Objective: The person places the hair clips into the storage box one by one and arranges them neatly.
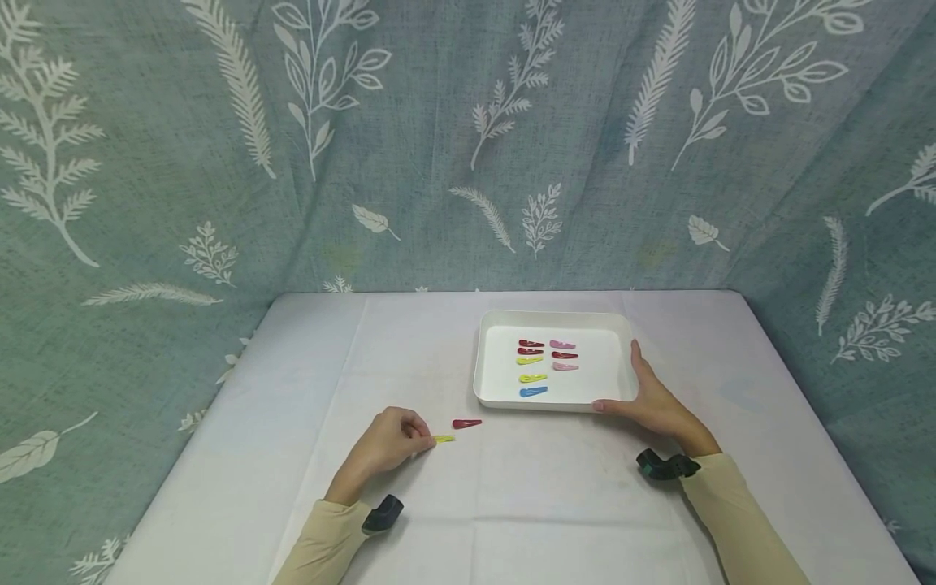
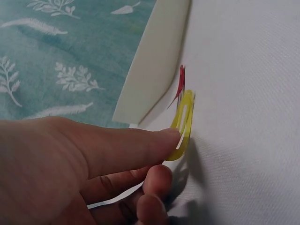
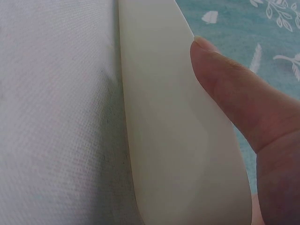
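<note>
My left hand (image 1: 391, 443) pinches a yellow snap hair clip (image 2: 189, 123) between thumb and fingers, close over the white tablecloth. Just beyond it a red hair clip (image 1: 466, 423) lies on the cloth, near the front left corner of a white tray (image 1: 603, 353). My right hand (image 1: 658, 410) holds that tray at its front right corner. Its thumb (image 3: 220, 77) lies against the front wall at the rim, while the other fingers extend along the right side, mostly hidden in the right wrist view.
Inside the tray several hair clips lie in two loose columns, among them a blue clip (image 1: 534, 392), a pink clip (image 1: 562, 344) and a yellow clip (image 1: 533, 378). A leaf-patterned green curtain (image 1: 424, 146) hangs behind the table (image 1: 556, 496) and along its sides.
</note>
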The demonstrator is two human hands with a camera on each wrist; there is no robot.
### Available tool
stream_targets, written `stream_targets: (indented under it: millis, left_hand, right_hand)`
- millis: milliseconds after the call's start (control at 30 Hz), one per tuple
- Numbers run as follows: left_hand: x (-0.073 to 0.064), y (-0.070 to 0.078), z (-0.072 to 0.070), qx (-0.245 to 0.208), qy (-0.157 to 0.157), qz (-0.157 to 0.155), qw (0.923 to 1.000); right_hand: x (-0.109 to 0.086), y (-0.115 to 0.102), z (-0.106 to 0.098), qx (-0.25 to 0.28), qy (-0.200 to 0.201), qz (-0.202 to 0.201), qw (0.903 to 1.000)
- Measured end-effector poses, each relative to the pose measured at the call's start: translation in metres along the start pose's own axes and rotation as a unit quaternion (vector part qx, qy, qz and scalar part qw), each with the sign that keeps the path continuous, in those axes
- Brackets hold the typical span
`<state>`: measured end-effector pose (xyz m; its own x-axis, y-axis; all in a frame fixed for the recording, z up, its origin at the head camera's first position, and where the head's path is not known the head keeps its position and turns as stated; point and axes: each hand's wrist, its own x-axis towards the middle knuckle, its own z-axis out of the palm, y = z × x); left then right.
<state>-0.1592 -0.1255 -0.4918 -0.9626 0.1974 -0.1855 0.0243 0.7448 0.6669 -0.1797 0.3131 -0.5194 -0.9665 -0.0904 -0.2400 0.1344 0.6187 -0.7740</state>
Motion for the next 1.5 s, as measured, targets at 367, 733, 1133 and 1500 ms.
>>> stream_targets:
  millis: [367, 733, 1133, 1500]
  left_hand:
    - [0.002, -0.001, -0.008, -0.032, -0.001, -0.002, 0.9995]
    - [0.008, -0.001, -0.013, -0.119, -0.001, -0.005, 0.9929]
    - [0.02, 0.014, -0.017, -0.179, 0.008, -0.011, 0.9838]
    - [0.034, 0.036, -0.015, -0.196, 0.022, -0.031, 0.9798]
  right_hand:
    - [0.001, -0.001, 0.001, -0.01, -0.001, 0.002, 0.9999]
    - [0.0, -0.004, 0.0, -0.008, -0.003, 0.002, 1.0]
    - [0.0, -0.005, 0.0, -0.015, 0.0, 0.007, 0.9999]
    - [0.001, -0.003, 0.002, -0.016, 0.003, 0.003, 0.9999]
